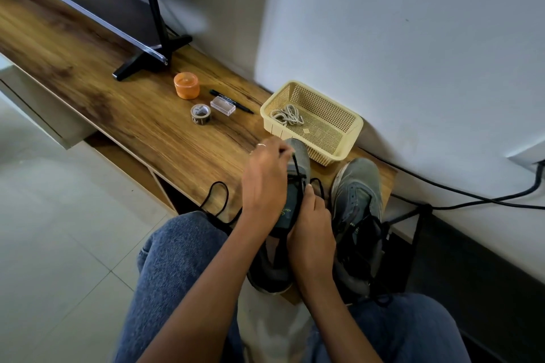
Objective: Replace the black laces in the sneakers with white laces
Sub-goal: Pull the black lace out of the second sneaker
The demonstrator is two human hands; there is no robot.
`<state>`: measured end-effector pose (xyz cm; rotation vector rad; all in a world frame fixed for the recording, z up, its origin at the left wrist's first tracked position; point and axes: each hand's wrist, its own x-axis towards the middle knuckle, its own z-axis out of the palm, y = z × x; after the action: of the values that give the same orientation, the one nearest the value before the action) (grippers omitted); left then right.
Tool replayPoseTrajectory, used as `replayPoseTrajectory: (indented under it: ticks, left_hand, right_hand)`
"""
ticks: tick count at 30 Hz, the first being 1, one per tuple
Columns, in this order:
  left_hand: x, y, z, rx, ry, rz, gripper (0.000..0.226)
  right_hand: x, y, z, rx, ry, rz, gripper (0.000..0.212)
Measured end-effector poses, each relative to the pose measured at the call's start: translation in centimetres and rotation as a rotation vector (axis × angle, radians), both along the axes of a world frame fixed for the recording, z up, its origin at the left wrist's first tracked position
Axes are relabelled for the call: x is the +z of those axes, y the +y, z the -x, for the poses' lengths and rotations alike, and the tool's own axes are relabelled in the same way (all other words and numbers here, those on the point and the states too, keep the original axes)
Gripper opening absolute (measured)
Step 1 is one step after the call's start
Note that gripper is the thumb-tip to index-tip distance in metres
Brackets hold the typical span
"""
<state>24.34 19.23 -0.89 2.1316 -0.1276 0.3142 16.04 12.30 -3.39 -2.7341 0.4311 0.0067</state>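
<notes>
Two grey sneakers on wooden bench end, toes pointing away toward wall. Left sneaker (298, 174) between both hands: left hand (265, 183) pinches black lace (218, 200), right hand (312, 233) grips the tongue. Right sneaker (358, 206) just beside, laced. White laces (286, 116) in basket (339, 153).

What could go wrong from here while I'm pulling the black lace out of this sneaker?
The black lace loops over the shelf edge toward your knee, so it may snag as your left hand pulls.

The sneaker sits at the wooden shelf edge, steadied only by your right hand; a hard tug could tip it off.

The basket of white laces sits just past the toe and could get shoved.
</notes>
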Motion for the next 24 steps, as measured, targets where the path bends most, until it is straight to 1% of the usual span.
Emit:
replayPoseTrajectory:
  ticks: [2, 4, 5, 6, 7, 8, 10, 11, 12, 14, 15, 16, 17, 19, 21, 24]
  left_hand:
    - [0.8, 0.4, -0.3, 0.225, 0.04, 0.3, 0.012]
    - [1.3, 0.9, -0.9, 0.484, 0.107, 0.623, 0.007]
    - [1.4, 1.0, -1.1, 0.562, 0.149, 0.73, 0.007]
    - [1.3, 1.1, -1.3, 0.572, 0.189, 0.771, 0.007]
    - [1.2, 1.1, -1.3, 0.516, 0.225, 0.741, 0.007]
    - [1.1, 1.0, -1.3, 0.414, 0.261, 0.664, 0.007]
    - [0.7, 0.7, -1.0, 0.199, 0.316, 0.426, 0.012]
    - [0.5, 0.6, -0.8, 0.12, 0.324, 0.288, 0.019]
    - [0.2, 0.6, -0.6, 0.061, 0.312, 0.136, 0.029]
    - [0.0, 0.6, -0.1, -0.026, 0.216, -0.174, 0.046]
    - [0.0, 0.7, 0.1, -0.082, 0.162, -0.291, 0.049]
    - [-0.1, 0.8, 0.1, -0.146, 0.139, -0.378, 0.047]
    - [-0.2, 0.8, 0.1, -0.202, 0.149, -0.441, 0.041]
    - [-0.5, 0.7, 0.2, -0.243, 0.215, -0.489, 0.029]
    - [-0.7, 0.3, 0.4, -0.195, 0.25, -0.481, 0.021]
    - [-0.5, -0.3, 0.5, -0.127, 0.275, -0.508, 0.016]
  right_hand:
    - [-0.2, 0.0, 0.0, -0.002, -0.006, 0.002, 0.073]
    - [-0.3, 0.0, -0.2, -0.007, -0.011, 0.003, 0.07]
    - [-0.4, -0.1, -0.2, -0.011, -0.009, 0.005, 0.069]
    - [-0.5, -0.2, -0.3, -0.018, -0.005, 0.006, 0.069]
    - [-0.5, -0.3, -0.4, -0.027, 0.0, 0.005, 0.068]
    - [-0.6, -0.4, -0.5, -0.034, 0.003, -0.001, 0.067]
    - [-0.6, -0.5, -0.5, -0.034, 0.013, -0.008, 0.069]
    - [-0.6, -0.5, -0.4, -0.03, 0.014, -0.009, 0.07]
    - [-0.5, -0.6, -0.4, -0.026, 0.012, -0.012, 0.071]
    - [-0.5, -0.5, -0.4, -0.021, 0.006, -0.023, 0.073]
    - [-0.4, -0.5, -0.3, -0.02, 0.001, -0.025, 0.073]
    - [-0.4, -0.5, -0.3, -0.02, -0.007, -0.025, 0.074]
    - [-0.4, -0.4, -0.3, -0.019, -0.018, -0.022, 0.074]
    - [-0.5, -0.4, -0.3, -0.017, -0.047, -0.013, 0.075]
    - [-0.7, -0.4, -0.3, -0.008, -0.063, -0.015, 0.076]
    - [-0.9, -0.4, -0.4, 0.001, -0.086, -0.01, 0.074]
